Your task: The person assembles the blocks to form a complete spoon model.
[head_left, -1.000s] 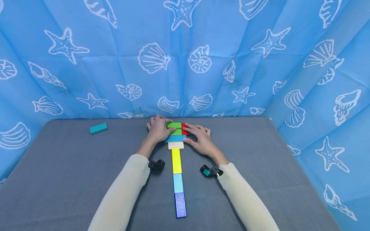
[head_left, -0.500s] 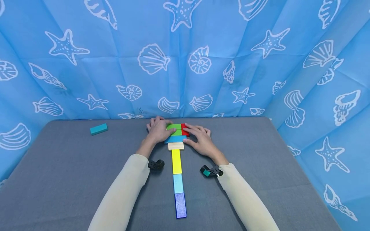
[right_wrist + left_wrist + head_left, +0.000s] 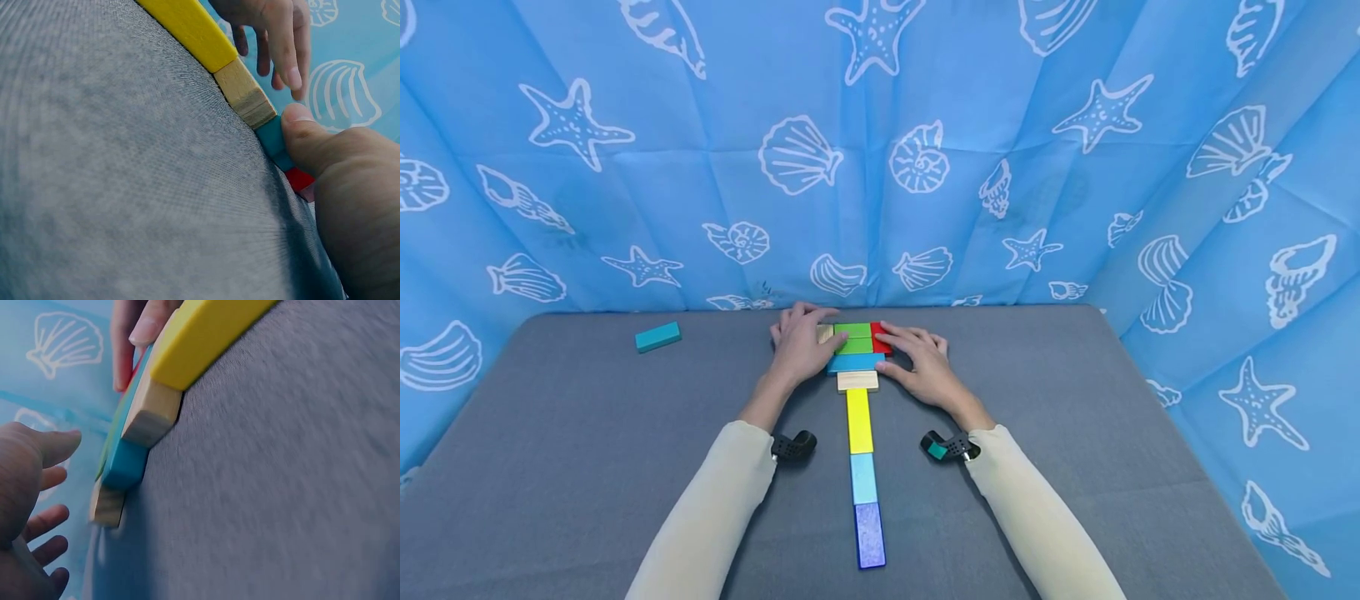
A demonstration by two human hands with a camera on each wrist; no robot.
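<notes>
Flat wooden blocks lie joined in a T-like figure on the table. Its top has two green blocks [image 3: 855, 330], a red block [image 3: 877, 342] on the right and a plain wood block [image 3: 824, 332] on the left. Below come a blue block [image 3: 856, 362], another plain wood block [image 3: 857, 382], a yellow block [image 3: 860, 421], a light blue block [image 3: 863, 478] and a dark blue block [image 3: 870, 536]. My left hand [image 3: 800, 346], fingers spread, stands just off the left side. With my right hand [image 3: 922, 367] I touch the right side, thumb at the blue block's end, fingertips by the red one.
A loose teal block [image 3: 657, 337] lies at the far left of the grey table [image 3: 587, 467]. Behind and to the right hangs a blue curtain [image 3: 880, 225] with shell and starfish prints, close to the table's back edge.
My left hand has drawn back left from the green blocks, and the plain wood block beside them now shows. The upper green block has settled level with the lower. My right hand stays put.
</notes>
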